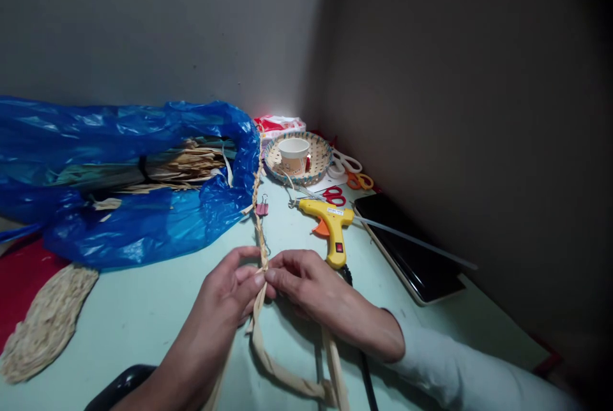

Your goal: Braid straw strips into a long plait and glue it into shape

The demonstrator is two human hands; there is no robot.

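A pale straw braid [255, 197] runs from the back of the table toward me. My left hand [237, 286] pinches its near end between thumb and fingers. From the other side my right hand [299, 280] grips the same spot, its fingertips meeting the left thumb. Below the hands, loose flat strands [282, 373] hang and curl toward the table's front. A pink binder clip [262, 209] lies beside the braid, just beyond the fingers. To the right of the hands is a yellow glue gun [330, 219] with an orange trigger.
A blue plastic bag [143, 251] holding dry straw strips [191, 165] spreads across the left. At the back, a woven basket [318, 168] contains a paper cup [294, 152]. Scissors [334, 196] and a dark tablet [407, 251] lie right; a woven straw piece [50, 321] lies left.
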